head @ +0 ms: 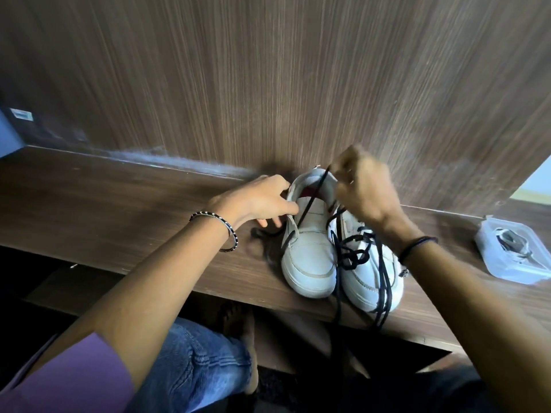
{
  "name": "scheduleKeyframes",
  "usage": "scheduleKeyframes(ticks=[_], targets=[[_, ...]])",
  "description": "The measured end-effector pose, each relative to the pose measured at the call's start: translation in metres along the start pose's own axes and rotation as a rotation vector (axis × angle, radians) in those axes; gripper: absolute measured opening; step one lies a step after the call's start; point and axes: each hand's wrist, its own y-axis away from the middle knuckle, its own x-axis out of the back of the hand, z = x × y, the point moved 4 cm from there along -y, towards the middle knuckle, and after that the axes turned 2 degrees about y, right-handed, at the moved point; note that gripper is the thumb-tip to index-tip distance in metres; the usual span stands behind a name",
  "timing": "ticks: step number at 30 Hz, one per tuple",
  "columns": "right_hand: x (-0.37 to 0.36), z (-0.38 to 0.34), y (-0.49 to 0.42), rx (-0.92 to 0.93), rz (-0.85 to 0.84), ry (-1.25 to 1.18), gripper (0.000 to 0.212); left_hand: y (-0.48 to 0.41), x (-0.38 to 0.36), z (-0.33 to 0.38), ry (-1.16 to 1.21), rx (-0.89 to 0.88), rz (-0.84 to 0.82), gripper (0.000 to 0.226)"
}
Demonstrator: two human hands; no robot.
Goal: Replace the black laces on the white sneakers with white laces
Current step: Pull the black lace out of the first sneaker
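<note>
"Hands first: how did the two of them sit?"

"Her left hand (pixel 268 201) gripped the open collar of the first sneaker (pixel 310 257), thumb laid across towards the tongue and fingers curled down its outer side. Her right hand (pixel 365 189) was raised above the heel, pinching the taut black lace (pixel 310 204) between its fingertips."

"And where did that lace run?"

"Down from the pinch, slanting across the tongue to the left eyelets. One end trailed onto the desk (pixel 119 204) just left of the shoe."

"How many shoes?"

"Two white ones, side by side and touching, toes at the desk's near edge, a little right of the frame's centre. The second sneaker (pixel 366 278) carried a loose black lace (pixel 354 254) heaped on top, with loops hanging over the edge."

"Anything else?"

"One clear packet (pixel 512 251) at the far right of the desk, well apart from the shoes, with a pale coil inside. One bangle (pixel 220 231) on the left wrist, one black band (pixel 417 244) on the right."
</note>
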Motion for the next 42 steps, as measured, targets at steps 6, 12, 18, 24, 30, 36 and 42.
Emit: scheduleKeyframes(ticks=[6, 12, 18, 24, 30, 36, 42], targets=[[0.002, 0.013, 0.003, -0.38, 0.105, -1.064, 0.006, -0.003, -0.001, -0.002, -0.042, -0.016, -0.007, 0.024], [-0.007, -0.007, 0.016, -0.002, -0.404, -0.349, 0.005, -0.003, 0.0, -0.003, -0.096, -0.032, -0.023, 0.026], [-0.029, -0.018, 0.026, 0.396, -0.629, 0.213, 0.014, 0.002, -0.001, 0.001, -0.091, -0.052, -0.045, 0.027], [-0.004, -0.018, 0.014, 0.042, -0.074, 0.318, 0.014, 0.002, -0.001, 0.001, -0.061, -0.04, -0.032, 0.01], [0.003, 0.002, 0.013, -0.391, 0.146, -0.781, 0.022, 0.002, -0.001, 0.001, -0.054, -0.041, -0.048, 0.022], [-0.005, -0.01, 0.014, -0.137, -0.295, -0.515, 0.012, 0.0, 0.0, -0.001, -0.07, -0.034, -0.054, 0.023], [-0.026, -0.028, 0.03, 0.453, -0.586, 0.352, 0.017, 0.001, 0.0, 0.0, -0.083, -0.04, -0.055, 0.025]])
